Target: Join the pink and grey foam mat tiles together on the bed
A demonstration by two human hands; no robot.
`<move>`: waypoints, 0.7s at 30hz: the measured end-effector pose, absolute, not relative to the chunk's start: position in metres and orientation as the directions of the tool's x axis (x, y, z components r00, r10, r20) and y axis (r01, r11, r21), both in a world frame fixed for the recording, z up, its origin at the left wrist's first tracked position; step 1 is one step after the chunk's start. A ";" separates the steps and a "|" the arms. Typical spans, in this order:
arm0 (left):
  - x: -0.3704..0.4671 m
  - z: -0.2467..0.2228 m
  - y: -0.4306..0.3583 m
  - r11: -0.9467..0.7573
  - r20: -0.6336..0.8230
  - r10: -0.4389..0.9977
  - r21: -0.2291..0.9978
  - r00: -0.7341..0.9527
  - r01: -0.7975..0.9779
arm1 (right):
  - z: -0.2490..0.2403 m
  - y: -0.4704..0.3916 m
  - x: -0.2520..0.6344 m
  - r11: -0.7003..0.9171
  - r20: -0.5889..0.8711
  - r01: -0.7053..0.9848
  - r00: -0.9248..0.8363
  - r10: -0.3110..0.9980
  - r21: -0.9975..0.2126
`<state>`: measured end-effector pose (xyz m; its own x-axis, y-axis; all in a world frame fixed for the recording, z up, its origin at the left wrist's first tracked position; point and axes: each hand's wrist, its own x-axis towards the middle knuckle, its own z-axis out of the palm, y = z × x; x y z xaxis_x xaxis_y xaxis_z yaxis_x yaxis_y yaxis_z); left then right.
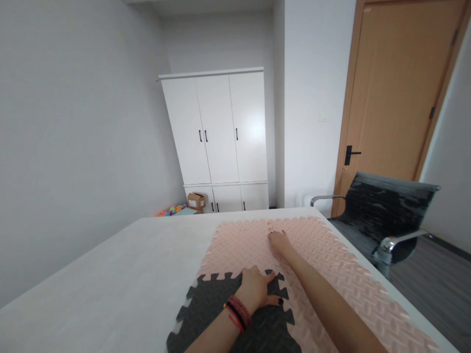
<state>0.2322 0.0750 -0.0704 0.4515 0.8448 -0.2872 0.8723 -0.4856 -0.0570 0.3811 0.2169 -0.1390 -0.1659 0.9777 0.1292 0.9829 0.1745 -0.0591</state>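
Both hands, left (255,289) and right (280,242), press flat on two pink mats (331,264) and one dark mat (217,314).

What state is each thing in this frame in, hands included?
Left hand: flat, palm down on the dark grey foam tile.
Right hand: reached out, fingers pressing the seam between pink foam tiles.
Dark grey foam tile: lying on the white table, teeth meeting the pink tiles.
Wardrobe: all doors shut.
Door: shut.
Office chair: unoccupied, beside the table.
Cardboard box: on the floor, closed.

foam mats (324,264) on table (110,274); chair (382,215) right.
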 end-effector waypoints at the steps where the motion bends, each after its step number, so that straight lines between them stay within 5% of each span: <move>1: 0.232 -0.071 0.075 -0.485 -0.288 0.845 -0.057 0.451 0.873 | -0.139 0.219 0.382 0.172 0.122 0.983 -0.164 0.979 -0.060; 21: 0.235 -0.082 0.081 -0.459 -0.302 0.856 -0.070 0.419 0.886 | -0.143 0.280 0.390 0.115 0.088 0.979 -0.102 0.991 -0.171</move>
<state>0.2353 0.0812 -0.0821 0.4194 0.8561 -0.3019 0.8860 -0.4585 -0.0695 0.3903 0.2799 -0.1426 -0.1016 0.9909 0.0878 0.9785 0.1155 -0.1706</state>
